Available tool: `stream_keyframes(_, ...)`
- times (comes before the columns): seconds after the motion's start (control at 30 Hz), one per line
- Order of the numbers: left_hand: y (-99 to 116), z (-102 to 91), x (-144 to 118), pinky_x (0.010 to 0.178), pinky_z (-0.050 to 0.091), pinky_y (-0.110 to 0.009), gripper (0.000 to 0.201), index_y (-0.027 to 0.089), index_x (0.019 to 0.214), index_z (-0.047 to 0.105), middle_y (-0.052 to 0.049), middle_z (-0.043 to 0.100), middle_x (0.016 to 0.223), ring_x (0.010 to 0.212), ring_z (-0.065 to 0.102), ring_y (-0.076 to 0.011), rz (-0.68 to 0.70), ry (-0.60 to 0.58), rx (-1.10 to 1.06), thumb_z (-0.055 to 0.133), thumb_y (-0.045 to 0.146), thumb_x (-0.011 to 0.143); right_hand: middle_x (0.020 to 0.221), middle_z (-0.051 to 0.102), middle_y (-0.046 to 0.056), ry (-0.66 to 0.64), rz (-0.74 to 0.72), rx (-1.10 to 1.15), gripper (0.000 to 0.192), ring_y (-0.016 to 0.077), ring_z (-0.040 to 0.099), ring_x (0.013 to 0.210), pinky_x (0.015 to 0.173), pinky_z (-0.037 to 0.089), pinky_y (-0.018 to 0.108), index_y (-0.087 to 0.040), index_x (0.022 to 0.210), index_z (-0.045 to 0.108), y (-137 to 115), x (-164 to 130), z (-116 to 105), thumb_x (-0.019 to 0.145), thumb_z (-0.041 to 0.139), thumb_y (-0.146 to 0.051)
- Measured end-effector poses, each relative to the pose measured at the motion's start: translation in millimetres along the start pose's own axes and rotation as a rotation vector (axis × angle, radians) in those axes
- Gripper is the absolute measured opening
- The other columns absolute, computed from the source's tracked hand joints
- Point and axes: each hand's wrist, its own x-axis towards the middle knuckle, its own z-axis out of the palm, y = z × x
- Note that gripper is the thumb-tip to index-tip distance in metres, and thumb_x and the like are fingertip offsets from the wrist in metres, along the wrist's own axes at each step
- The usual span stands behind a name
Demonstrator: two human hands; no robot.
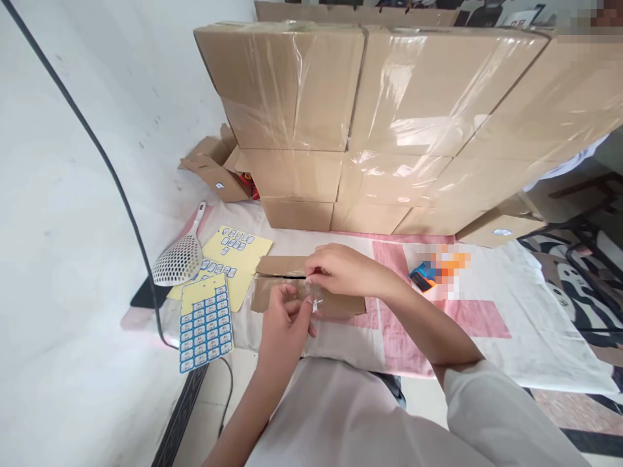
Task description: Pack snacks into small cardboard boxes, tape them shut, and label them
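Note:
A small brown cardboard box [343, 305] lies on the cloth in front of me, a dark gap showing along its upper flap. Over it, a short piece of clear tape [316, 299] glints between my hands. My left hand [287, 314] is closed, thumb and fingers pinching the tape's lower side. From the right, my right hand [335, 269] reaches across the box, its fingertips pinched at the tape's upper end. How far the tape runs under the fingers is hidden.
Taped cardboard boxes [302, 175] form a wall behind. Left are a white slotted ladle [180, 256], yellow sheets [243, 246] and a blue-bordered label sheet [207, 324]. A blue-orange tape dispenser [423, 275] lies right. A black cable [107, 162] hangs at left.

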Motion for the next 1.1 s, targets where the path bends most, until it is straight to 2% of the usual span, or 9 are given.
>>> stream_keyframes(0.1,7,-1.2,3,0.045,0.039,-0.021,0.027,0.026,0.097,0.036,0.008,0.066,0.056,0.036,0.051,-0.0110,-0.002,-0.036,0.147,0.057,0.043,0.093,0.072,0.061,-0.001,0.131,0.071,-0.047,0.022,0.0135,0.051,0.071,0.066,0.028,0.028,-0.017,0.070,0.056,9,3,-1,0.092,0.057,-0.012)
stream_keyframes(0.2,13,-1.8,4,0.045,0.039,-0.021,0.023,0.026,0.098,0.038,0.007,0.067,0.057,0.036,0.051,-0.0110,-0.003,-0.061,0.223,0.056,0.039,0.093,0.068,0.060,-0.003,0.126,0.098,0.008,0.024,0.0117,0.051,0.068,0.064,0.028,0.027,-0.018,0.068,0.054,17,3,-2,0.091,0.059,-0.012)
stream_keyframes(0.3,11,-4.4,4,0.042,0.037,-0.022,0.029,0.025,0.108,0.044,0.007,0.065,0.055,0.036,0.049,-0.0121,-0.031,-0.080,0.252,0.058,0.044,0.093,0.067,0.060,-0.004,0.102,0.120,0.119,0.023,0.0102,0.051,0.064,0.062,0.029,0.025,-0.018,0.070,0.056,19,-1,-2,0.092,0.059,-0.013)
stream_keyframes(0.47,6,-10.5,8,0.045,0.037,-0.021,0.046,0.022,0.128,0.055,0.008,0.058,0.047,0.039,0.045,-0.0114,0.008,-0.116,0.279,0.061,0.052,0.093,0.068,0.060,-0.004,0.119,0.100,0.184,0.022,0.0101,0.051,0.064,0.063,0.032,0.025,-0.018,0.073,0.058,13,-9,-5,0.094,0.058,-0.014)
stream_keyframes(0.57,3,-11.9,9,0.043,0.032,-0.021,0.036,0.021,0.104,0.065,0.007,0.054,0.044,0.039,0.041,-0.0098,0.013,-0.137,0.232,0.062,0.054,0.091,0.071,0.062,-0.003,0.137,0.083,0.136,0.022,0.0112,0.053,0.068,0.065,0.033,0.026,-0.018,0.073,0.058,10,-10,-5,0.095,0.057,-0.013)
stream_keyframes(0.67,1,-12.0,9,0.041,0.028,-0.020,0.037,0.020,0.085,0.062,0.006,0.053,0.044,0.037,0.036,-0.0073,0.005,-0.142,0.144,0.062,0.057,0.090,0.072,0.062,-0.003,0.165,0.081,0.117,0.022,0.0118,0.053,0.069,0.066,0.034,0.026,-0.018,0.074,0.058,9,-9,-5,0.095,0.058,-0.013)
stream_keyframes(0.83,-1,-11.7,7,0.039,0.025,-0.019,0.045,0.020,0.110,0.061,0.007,0.056,0.047,0.036,0.033,-0.0066,-0.026,-0.127,0.067,0.067,0.058,0.087,0.071,0.058,-0.003,0.237,0.048,0.176,0.025,0.0119,0.052,0.068,0.066,0.035,0.026,-0.019,0.073,0.054,8,-10,-5,0.098,0.056,-0.015)
stream_keyframes(0.97,-2,-11.7,8,0.038,0.023,-0.019,0.050,0.020,0.112,0.059,0.007,0.056,0.047,0.035,0.031,-0.0062,-0.057,-0.136,0.073,0.069,0.061,0.085,0.077,0.057,-0.002,0.393,0.026,0.254,0.020,0.0127,0.053,0.070,0.069,0.038,0.026,-0.019,0.079,0.054,9,-14,0,0.099,0.052,-0.016)
stream_keyframes(1.1,-3,-11.8,11,0.039,0.025,-0.019,0.051,0.019,0.112,0.060,0.006,0.056,0.047,0.036,0.032,-0.0065,-0.052,-0.126,0.090,0.069,0.061,0.085,0.078,0.055,-0.001,0.454,-0.036,0.381,0.019,0.0137,0.050,0.070,0.068,0.038,0.027,-0.021,0.082,0.051,7,-22,-2,0.101,0.050,-0.023)
